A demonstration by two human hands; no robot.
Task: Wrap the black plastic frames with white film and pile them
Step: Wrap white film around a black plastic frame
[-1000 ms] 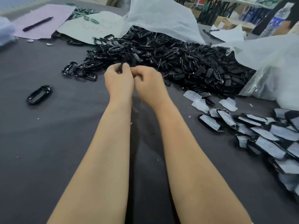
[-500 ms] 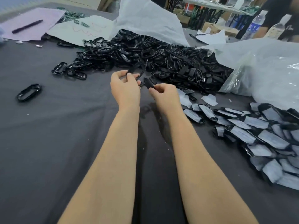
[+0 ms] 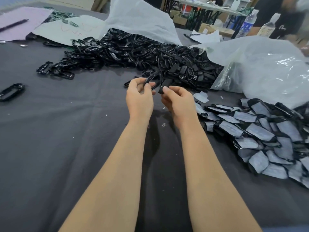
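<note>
You had a fair pile of wrapped frames [image 3: 260, 131] at three o'clock, but the heap of bare frames [image 3: 142, 54] at twelve was far bigger — most of the job remained. Your left hand [image 3: 139, 97] gripped a bare frame [image 3: 151, 77] jutting toward one o'clock; your right hand [image 3: 178, 101] pinched a dark piece [image 3: 164, 84] just beside it — no film on either.

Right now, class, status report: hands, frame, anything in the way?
Left hand grips frame. Right hand pinches black piece. Nothing between hands and wrapped pile.
</note>
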